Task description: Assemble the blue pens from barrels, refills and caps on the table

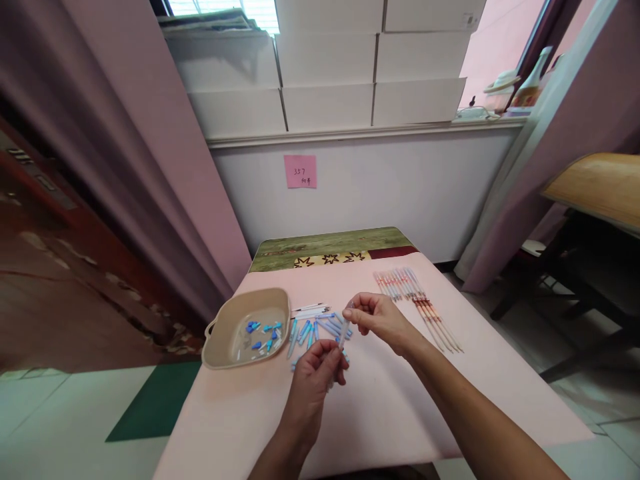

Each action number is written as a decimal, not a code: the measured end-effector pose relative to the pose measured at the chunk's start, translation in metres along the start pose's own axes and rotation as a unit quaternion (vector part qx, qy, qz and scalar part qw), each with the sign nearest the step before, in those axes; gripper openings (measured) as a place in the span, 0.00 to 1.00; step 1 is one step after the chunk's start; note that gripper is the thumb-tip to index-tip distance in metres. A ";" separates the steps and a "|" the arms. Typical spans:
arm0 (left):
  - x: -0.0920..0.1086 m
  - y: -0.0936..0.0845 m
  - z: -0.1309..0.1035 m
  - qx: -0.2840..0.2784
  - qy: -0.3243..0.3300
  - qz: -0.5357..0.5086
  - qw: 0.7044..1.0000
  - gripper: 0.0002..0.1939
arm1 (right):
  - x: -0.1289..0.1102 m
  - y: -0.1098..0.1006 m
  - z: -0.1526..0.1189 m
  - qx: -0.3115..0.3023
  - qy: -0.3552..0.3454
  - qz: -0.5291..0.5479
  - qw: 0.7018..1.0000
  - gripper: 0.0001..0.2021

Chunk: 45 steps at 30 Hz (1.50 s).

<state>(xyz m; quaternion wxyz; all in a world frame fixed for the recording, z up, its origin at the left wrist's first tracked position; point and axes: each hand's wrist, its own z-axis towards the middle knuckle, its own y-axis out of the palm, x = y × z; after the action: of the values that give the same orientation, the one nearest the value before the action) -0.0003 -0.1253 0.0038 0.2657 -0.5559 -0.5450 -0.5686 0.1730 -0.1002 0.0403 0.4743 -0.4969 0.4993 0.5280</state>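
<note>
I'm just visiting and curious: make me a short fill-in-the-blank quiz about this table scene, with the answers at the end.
The note on the wall shows the number ____.
In the picture, the basin stands to the ____ of the blue tubes.
Between the left hand and the right hand, the one nearer the basin is the ____ hand.
The cloth under the tubes is ____ in colour.

Missing words: 357; left; left; pink.
</note>
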 end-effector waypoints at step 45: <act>0.016 0.013 0.003 -0.038 -0.038 -0.054 0.997 0.12 | 0.005 -0.001 0.001 -0.089 0.001 0.100 0.991 0.21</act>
<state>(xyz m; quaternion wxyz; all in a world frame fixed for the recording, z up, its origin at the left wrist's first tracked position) 0.0085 -0.1215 0.0219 0.1927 -0.5565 -0.5619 -0.5809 0.1732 -0.0987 0.0354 0.3724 -0.4856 0.4980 0.6144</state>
